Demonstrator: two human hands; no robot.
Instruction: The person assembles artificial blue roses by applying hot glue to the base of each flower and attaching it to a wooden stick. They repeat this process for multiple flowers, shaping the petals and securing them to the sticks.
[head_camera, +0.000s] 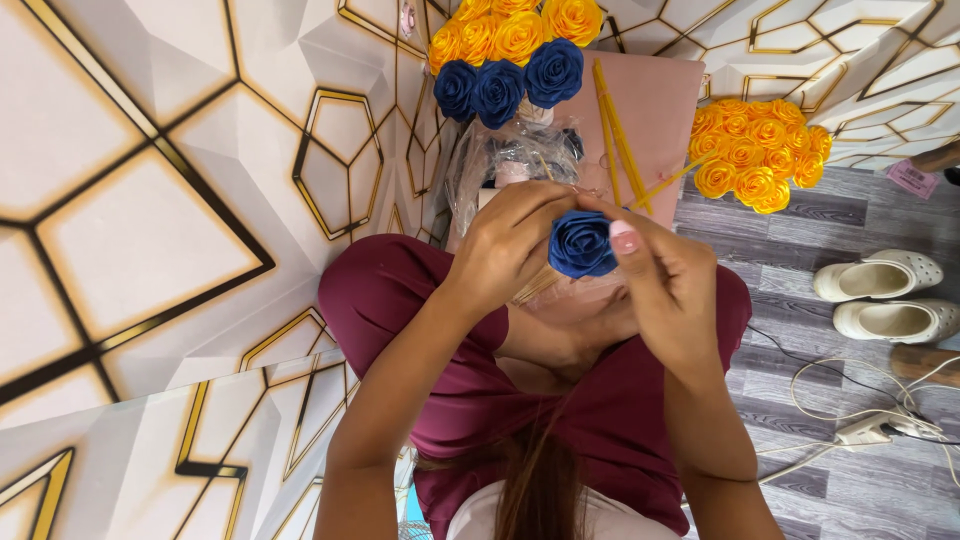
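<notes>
Nearest the camera, the person's maroon trousers fill the lower middle, with both forearms rising toward 12 o'clock. The left hand and the right hand meet just above centre around a blue paper rose. The left grip is closed on the flower from its 9 o'clock side, fingers curled over the top edge and a pale stick showing below the palm. The right grip pinches the flower from 3 o'clock, thumb and fingertips pressed to the petals. So the rose sits between both hands, held above the lap.

At 3 o'clock from the hands, on the grey plank floor, stands a pair of white clogs; at 4 o'clock lies a white cable with a plug.

Farther out, at 12 o'clock, a pink desk carries yellow sticks, crumpled clear plastic and a bunch of blue and yellow roses. At 1 o'clock lies a cluster of yellow roses.
</notes>
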